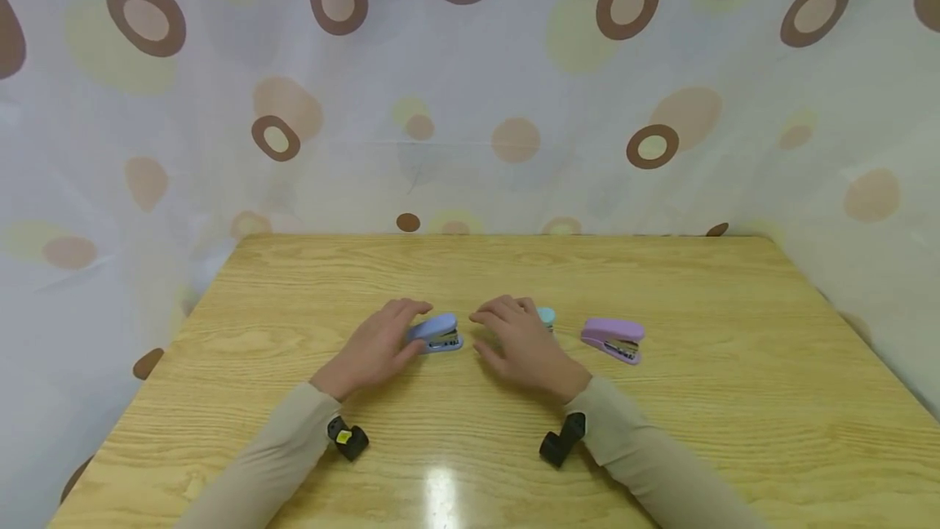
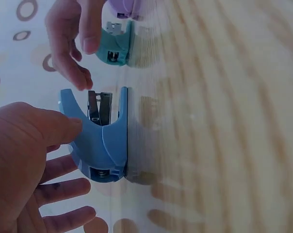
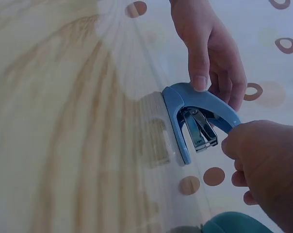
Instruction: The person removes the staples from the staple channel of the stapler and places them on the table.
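A blue stapler rests on the table, its mouth facing right. My left hand is loosely around its rear end, thumb on the near side. In the left wrist view that thumb lies over the stapler's side while other fingers extend apart from it. Just past the stapler's mouth is my right hand, fingers loosely bent and nothing visible in its grasp. Partly hidden behind this hand stands a teal stapler; its body shows better in the left wrist view. A purple stapler sits farther right.
The wooden table reaches back to a white curtain printed with brown and yellow rounds. More curtain hangs along both sides. Each wrist bears a small black camera, such as the right-side one.
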`<state>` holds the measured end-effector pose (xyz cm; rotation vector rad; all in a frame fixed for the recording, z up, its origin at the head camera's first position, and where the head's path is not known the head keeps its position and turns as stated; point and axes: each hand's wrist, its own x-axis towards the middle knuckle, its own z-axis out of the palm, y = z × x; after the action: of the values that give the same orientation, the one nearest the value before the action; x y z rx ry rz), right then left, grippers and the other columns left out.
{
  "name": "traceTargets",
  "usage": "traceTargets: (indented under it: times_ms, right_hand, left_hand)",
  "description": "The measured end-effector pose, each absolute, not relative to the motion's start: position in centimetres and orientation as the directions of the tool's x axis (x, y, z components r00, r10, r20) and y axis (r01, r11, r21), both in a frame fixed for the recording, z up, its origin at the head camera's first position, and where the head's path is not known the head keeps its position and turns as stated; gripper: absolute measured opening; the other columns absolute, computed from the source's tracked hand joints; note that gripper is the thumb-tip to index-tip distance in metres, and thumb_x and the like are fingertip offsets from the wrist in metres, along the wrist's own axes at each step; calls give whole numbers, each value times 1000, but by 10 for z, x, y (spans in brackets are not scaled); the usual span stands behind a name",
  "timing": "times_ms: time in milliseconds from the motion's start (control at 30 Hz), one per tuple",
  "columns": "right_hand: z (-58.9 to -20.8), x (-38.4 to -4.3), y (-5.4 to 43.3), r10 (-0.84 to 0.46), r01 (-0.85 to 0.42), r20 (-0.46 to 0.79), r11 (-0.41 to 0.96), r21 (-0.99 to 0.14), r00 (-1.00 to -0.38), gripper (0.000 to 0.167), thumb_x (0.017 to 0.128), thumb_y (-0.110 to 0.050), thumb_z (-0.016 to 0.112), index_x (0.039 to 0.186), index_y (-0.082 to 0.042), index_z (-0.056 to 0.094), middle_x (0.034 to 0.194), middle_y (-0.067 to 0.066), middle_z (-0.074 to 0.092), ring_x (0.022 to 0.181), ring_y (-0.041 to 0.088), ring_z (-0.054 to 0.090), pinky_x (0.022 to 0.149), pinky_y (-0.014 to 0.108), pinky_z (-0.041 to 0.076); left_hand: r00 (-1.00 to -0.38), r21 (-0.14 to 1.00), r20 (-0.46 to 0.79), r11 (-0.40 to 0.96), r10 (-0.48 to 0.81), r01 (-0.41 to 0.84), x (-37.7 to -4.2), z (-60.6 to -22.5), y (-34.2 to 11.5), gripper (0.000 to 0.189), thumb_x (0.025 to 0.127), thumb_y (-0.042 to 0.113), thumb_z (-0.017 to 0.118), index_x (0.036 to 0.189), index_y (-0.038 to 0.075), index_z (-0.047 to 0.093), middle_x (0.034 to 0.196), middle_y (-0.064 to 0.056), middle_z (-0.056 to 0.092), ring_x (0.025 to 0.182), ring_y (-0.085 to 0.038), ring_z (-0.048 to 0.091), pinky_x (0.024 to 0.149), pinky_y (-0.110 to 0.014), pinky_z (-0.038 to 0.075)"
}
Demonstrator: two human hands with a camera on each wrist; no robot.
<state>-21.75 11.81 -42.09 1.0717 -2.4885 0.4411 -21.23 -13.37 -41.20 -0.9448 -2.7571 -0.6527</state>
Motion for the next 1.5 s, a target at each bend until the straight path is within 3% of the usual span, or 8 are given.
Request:
traceTargets:
  times_ms: [400, 567, 700, 967, 1300, 1500]
  right_hand:
    - [-421, -219, 93, -577, -677, 361, 666, -312, -733, 31, 88, -13, 66, 116, 1, 63, 111, 11, 64, 105, 25, 58, 90, 38, 50]
    - [-424, -222, 84, -545, -657, 375, 679, -328, -750, 23, 88, -13, 66, 108, -3, 66, 102, 7, 66, 92, 19, 60, 78, 34, 52]
    - [-425, -224, 79, -526, -637, 367, 688, -347, -768, 18, 88, -14, 67, 103, -5, 67, 91, 4, 65, 77, 13, 54, 66, 29, 47]
    - [-425, -229, 73, -491, -564, 278, 709, -423, -825, 9, 85, -16, 70, 91, -9, 68, 76, 0, 61, 66, 8, 50, 58, 24, 42]
    - [-423, -233, 74, -475, -519, 219, 720, -460, -852, 8, 83, -14, 74, 87, -9, 69, 77, 0, 63, 64, 9, 52, 56, 25, 43]
    - [-423, -236, 76, -472, -514, 215, 714, -476, -855, 11, 82, -17, 77, 85, -9, 69, 79, 1, 67, 65, 10, 56, 57, 25, 45]
  left_hand:
    - [-779, 388, 273, 676, 565, 626, -216, -410, -127, 42, 90, 15, 68, 128, 8, 53, 120, -7, 58, 105, -20, 56, 89, -37, 50]
    - [-752, 384, 304, 647, 585, 659, -218, -410, -124, 39, 90, 13, 67, 126, 7, 54, 122, -6, 56, 108, -19, 54, 91, -37, 50]
    - [-736, 376, 325, 633, 594, 677, -219, -412, -123, 37, 89, 12, 68, 124, 7, 55, 121, -6, 56, 106, -19, 53, 90, -37, 50]
    - [-713, 362, 363, 615, 599, 701, -220, -413, -119, 35, 89, 11, 69, 121, 6, 56, 117, -7, 58, 107, -20, 55, 91, -37, 50]
    - [-666, 325, 428, 584, 611, 744, -222, -412, -117, 36, 86, 5, 71, 119, 9, 57, 113, -7, 63, 102, -22, 63, 84, -41, 52]
    - [-621, 287, 466, 556, 630, 780, -222, -411, -117, 36, 84, 2, 72, 118, 10, 60, 106, -5, 62, 95, -19, 63, 81, -36, 54]
